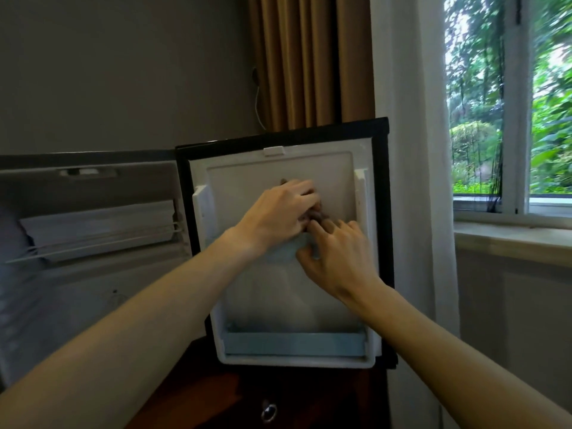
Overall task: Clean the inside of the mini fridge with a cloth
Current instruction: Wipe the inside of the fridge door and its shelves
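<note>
Head view, single frame. Mini fridge (93, 230), door swung fully open to the right; its cavity on the left holds a white inner compartment with a flap front at the upper part and a wire shelf (102, 241) running just beneath it; nothing can be seen resting on the shelf, and the floor of the cavity below is dim and blurred. Fridge door (365, 274), black-edged, white inner liner facing the camera, with a raised flat panel above and a recessed pocket below. Lower door bin (294, 343), pale blue front rail across the foot of the door; its contents cannot be made out behind the translucent rail. Upper door rail (286, 252), a pale blue strip at mid-height, mostly hidden by the hands. Cloth (315, 215), dark brownish, bunched against the door liner's upper panel, only small parts showing between the fingers and at the top edge of the left hand. Left hand (283, 213), fingers curled over the cloth and pressing it to the panel. Right hand (335, 252), just below and touching the left, fingers bent with the tips at the cloth and the thumb hooked at the blue rail; whether it actually grips the cloth cannot be told. Surroundings: brown curtain (297, 57) behind the door, white sheer curtain (408, 119) beside it, window (520, 103) with greenery outside, dark wooden cabinet (216, 397) beneath the fridge.
</note>
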